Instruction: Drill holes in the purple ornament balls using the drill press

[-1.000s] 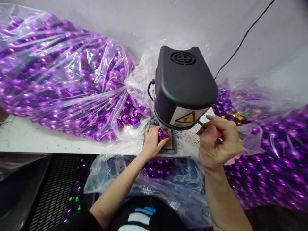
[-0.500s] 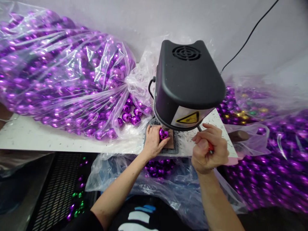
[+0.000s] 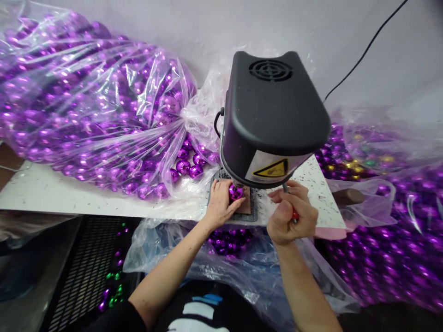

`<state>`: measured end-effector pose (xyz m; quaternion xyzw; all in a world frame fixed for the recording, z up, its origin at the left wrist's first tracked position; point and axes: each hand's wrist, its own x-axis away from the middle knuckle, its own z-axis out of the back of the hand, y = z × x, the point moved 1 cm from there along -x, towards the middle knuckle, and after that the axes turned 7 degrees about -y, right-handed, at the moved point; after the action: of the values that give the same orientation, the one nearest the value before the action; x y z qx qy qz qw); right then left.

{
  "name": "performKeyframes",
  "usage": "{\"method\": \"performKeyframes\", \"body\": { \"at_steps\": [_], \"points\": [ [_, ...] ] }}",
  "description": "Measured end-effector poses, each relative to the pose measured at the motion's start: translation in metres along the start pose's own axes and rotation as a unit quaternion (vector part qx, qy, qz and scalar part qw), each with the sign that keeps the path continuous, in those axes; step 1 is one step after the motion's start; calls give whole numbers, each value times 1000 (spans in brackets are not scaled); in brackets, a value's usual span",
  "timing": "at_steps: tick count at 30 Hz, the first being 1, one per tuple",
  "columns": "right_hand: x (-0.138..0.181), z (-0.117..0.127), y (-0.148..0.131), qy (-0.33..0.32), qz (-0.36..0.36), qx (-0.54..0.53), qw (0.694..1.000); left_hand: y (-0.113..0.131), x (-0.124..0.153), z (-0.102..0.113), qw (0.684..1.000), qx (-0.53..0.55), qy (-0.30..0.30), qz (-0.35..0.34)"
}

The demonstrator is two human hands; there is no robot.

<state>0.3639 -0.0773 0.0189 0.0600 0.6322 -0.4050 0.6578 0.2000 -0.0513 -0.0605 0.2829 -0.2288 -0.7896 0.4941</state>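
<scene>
My left hand [image 3: 221,203] is closed on a shiny purple faceted ball [image 3: 236,192], which it steadies on a small brown board [image 3: 244,206] on the machine's grey base [image 3: 255,210]. Directly over the ball stands a black drill press [image 3: 273,115] with a warning sticker; its housing hides the tool tip. To the right, my right hand [image 3: 294,212] wraps round the red-ended lever [image 3: 295,215] of the press. Several loose purple balls [image 3: 183,166] lie left of the base.
A large clear bag of purple balls [image 3: 86,106] covers the table's left side. More bagged purple balls [image 3: 411,249] are at right. Dark shavings speckle the white table [image 3: 321,193]. An open plastic bag [image 3: 166,249] with balls hangs below the front edge. A cable [image 3: 367,48] runs up the wall.
My right hand has moved slightly left and down with the lever. My left hand keeps the ball in the same place under the press. The view has shifted a little.
</scene>
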Motion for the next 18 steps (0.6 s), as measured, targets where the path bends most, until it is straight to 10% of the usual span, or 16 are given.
{"method": "performKeyframes", "body": {
  "at_steps": [7, 18],
  "points": [
    [10, -2, 3, 6, 18, 20, 1000, -3, -2, 3, 1000, 17, 1, -17],
    [-141, -2, -7, -41, -181, 81, 979, 1, 11, 21, 970, 234, 25, 53]
  ]
}}
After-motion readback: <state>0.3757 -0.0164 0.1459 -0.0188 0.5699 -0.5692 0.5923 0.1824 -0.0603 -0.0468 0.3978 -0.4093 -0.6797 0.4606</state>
